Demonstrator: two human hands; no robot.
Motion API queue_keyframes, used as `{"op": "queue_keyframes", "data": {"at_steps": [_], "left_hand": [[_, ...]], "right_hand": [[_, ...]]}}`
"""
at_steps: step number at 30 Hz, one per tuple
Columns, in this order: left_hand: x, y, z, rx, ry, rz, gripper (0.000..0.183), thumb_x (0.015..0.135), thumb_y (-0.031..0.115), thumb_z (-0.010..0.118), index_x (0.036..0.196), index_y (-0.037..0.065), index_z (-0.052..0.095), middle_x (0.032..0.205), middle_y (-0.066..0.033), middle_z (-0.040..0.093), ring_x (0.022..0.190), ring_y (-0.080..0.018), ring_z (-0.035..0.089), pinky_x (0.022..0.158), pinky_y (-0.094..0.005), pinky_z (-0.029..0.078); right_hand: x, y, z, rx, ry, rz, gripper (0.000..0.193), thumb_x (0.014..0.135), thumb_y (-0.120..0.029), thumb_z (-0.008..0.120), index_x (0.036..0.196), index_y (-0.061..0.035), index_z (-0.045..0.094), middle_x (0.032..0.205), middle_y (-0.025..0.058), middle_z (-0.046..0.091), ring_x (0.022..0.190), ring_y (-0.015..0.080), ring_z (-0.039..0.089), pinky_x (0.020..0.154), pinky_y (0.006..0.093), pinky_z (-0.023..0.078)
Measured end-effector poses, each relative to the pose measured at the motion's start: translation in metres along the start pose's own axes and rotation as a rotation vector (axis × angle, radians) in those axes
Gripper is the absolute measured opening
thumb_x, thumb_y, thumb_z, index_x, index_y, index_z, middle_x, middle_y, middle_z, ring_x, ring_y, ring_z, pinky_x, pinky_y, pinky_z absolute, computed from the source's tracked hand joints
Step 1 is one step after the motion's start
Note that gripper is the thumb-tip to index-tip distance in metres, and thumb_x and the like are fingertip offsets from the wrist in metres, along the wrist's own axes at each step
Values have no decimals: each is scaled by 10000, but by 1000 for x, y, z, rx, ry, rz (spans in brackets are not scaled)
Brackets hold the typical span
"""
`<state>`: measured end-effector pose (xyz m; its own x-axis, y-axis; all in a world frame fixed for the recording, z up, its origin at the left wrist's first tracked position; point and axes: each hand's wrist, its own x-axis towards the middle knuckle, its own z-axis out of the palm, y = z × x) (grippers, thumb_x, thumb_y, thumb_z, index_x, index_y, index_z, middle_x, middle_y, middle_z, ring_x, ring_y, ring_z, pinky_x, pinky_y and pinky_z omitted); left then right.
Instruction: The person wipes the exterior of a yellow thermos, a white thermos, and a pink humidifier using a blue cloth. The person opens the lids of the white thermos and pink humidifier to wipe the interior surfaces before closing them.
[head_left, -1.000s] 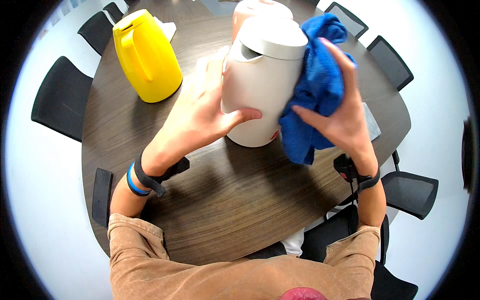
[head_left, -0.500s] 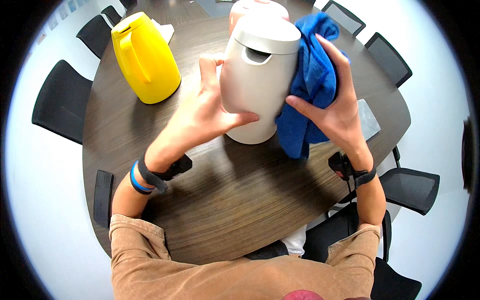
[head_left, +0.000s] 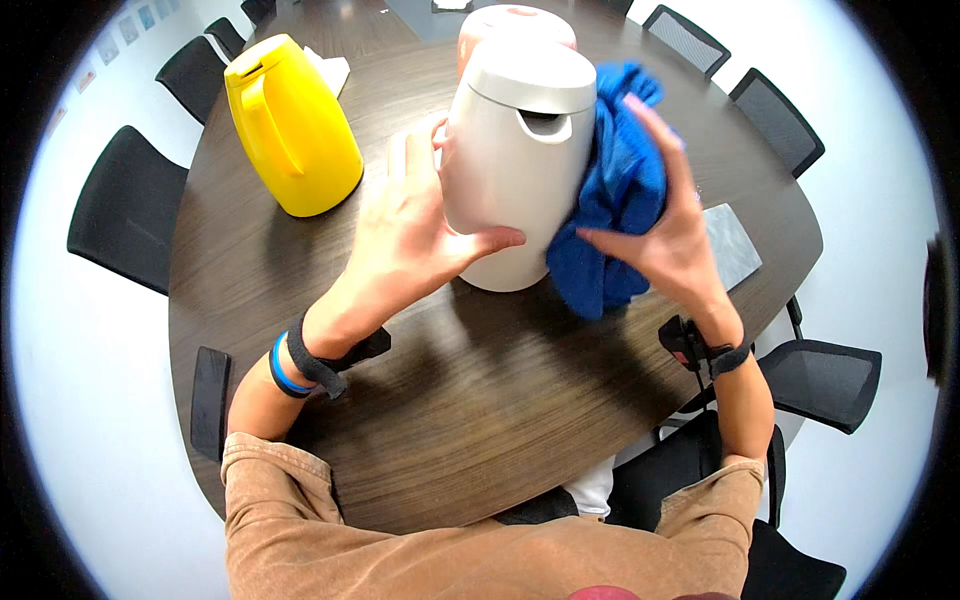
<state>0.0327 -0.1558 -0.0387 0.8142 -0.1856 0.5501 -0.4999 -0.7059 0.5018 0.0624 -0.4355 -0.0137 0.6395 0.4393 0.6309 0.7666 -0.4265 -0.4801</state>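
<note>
A white thermos jug (head_left: 515,180) with a lidded top and a dark opening below the lid stands in front of me on the table. My left hand (head_left: 415,225) grips its left side, thumb across the front and fingers round the back. Against the jug's right side, my right hand (head_left: 660,220) holds a bunched blue cloth (head_left: 615,200), its fingers curved round the cloth. The cloth's lower end hangs toward the table. Part of a pink jug (head_left: 515,24) shows behind the white one. To the left stands a yellow thermos jug (head_left: 295,130) with a handle, apart from both hands.
The dark wooden table (head_left: 450,400) has a curved edge. A black phone-like slab (head_left: 210,400) lies at its left edge, and a grey flat pad (head_left: 732,248) lies right of the cloth. Black chairs (head_left: 125,210) surround the table. A white object (head_left: 332,75) lies behind the yellow jug.
The white jug has turned slightly, its opening shifting to the right. My right hand and the cloth have slid a little down along its side. The left hand keeps its hold.
</note>
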Motion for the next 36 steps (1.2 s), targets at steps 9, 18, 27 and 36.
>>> {"op": "queue_keyframes", "data": {"at_steps": [9,18,27,36], "left_hand": [[5,-8,-16,-241,-144,-81,1010,740,237,984,1506,-28,382,1338,-275,503,1198,-414,638,945,-494,578],[-6,-17,28,-151,182,224,910,779,223,944,1408,-17,331,1329,-312,509,1262,-503,605,1002,-532,547],[-11,-2,10,-26,-9,71,932,822,281,958,1406,-4,289,1448,-317,460,1309,-450,610,1048,-478,590],[-15,2,16,38,151,212,870,817,158,925,1486,31,385,1295,-252,495,1117,-437,633,899,-483,594]], "right_hand": [[-36,65,35,183,-424,300,1320,727,-268,966,1714,-52,118,1715,239,275,1627,389,221,1345,529,192],[20,-15,-3,63,10,34,1162,712,-66,960,1672,-114,307,1628,221,456,1540,378,421,1293,492,342],[-26,47,25,148,-284,338,1250,680,-125,985,1678,-64,236,1641,232,392,1560,365,369,1300,490,313],[4,15,-5,-30,-27,178,1155,736,-107,960,1673,-99,285,1612,199,472,1509,369,458,1294,489,335]]}}
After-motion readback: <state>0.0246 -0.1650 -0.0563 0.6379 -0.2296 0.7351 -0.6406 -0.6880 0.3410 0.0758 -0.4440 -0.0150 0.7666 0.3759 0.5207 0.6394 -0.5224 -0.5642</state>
